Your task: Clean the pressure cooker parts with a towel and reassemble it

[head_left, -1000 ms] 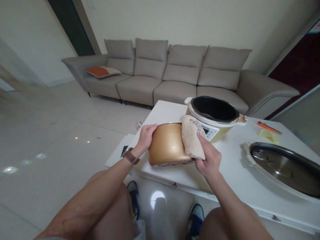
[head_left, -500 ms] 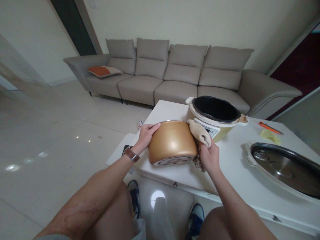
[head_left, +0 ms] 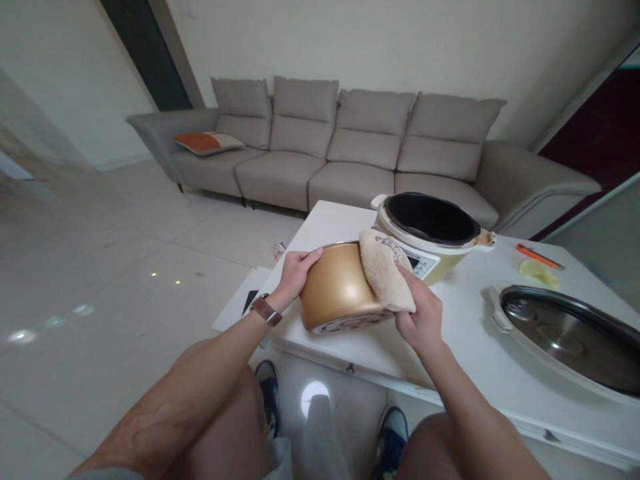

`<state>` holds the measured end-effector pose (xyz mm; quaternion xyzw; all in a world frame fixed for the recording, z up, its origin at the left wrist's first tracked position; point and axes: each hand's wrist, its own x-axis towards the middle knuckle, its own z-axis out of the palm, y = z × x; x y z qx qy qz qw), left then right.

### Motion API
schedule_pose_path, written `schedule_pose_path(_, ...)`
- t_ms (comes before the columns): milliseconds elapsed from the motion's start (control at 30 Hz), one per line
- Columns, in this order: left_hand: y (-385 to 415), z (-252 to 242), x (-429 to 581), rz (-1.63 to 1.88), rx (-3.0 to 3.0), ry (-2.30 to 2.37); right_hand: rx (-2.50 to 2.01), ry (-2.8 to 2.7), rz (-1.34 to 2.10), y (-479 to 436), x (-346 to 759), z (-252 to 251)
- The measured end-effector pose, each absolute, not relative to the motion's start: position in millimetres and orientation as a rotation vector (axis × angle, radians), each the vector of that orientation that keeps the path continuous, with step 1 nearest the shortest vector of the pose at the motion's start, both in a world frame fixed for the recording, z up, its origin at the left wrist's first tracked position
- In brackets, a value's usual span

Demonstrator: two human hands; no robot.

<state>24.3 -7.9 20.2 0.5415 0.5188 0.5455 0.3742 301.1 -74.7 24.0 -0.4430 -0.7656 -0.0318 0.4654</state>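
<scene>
A gold inner pot [head_left: 336, 293] rests tilted on the near edge of the white table [head_left: 470, 360], its bottom turned toward me. My left hand [head_left: 296, 270], with a brown watch at the wrist, grips the pot's left rim. My right hand [head_left: 421, 313] presses a beige cloth [head_left: 384, 279] flat against the pot's right side. Just behind stands the yellow rice cooker body [head_left: 430, 233], open and dark inside.
The cooker's lid [head_left: 570, 333] lies upside down at the table's right. An orange tool [head_left: 537, 254] and a yellow scrap [head_left: 537, 270] lie at the far right. A grey sofa [head_left: 350, 147] with an orange cushion [head_left: 205, 141] stands behind. My knees and shoes are below the table edge.
The cloth went from the pot's side down round its right edge, bunched in my right hand, and is now spread over the side again. My left hand kept hold of the rim.
</scene>
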Motion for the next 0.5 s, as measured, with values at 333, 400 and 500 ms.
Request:
schedule_pose_path(333, -8.1, 26.0, 24.3, 1.395, 1.434, 1.296, -1.433, -1.545, 0.256, -54.1, 308.5, 8.6)
schedule_pose_path(400, -8.5, 30.0, 22.9, 1.413, 1.483, 1.264, -1.434, -1.579, 0.204, -57.3, 306.0, 8.7)
schedule_pose_path(500, -9.1, 38.3, 18.0, 1.402, 1.578, 1.263, -1.416, -1.644, 0.115, -63.7, 300.1, 10.4)
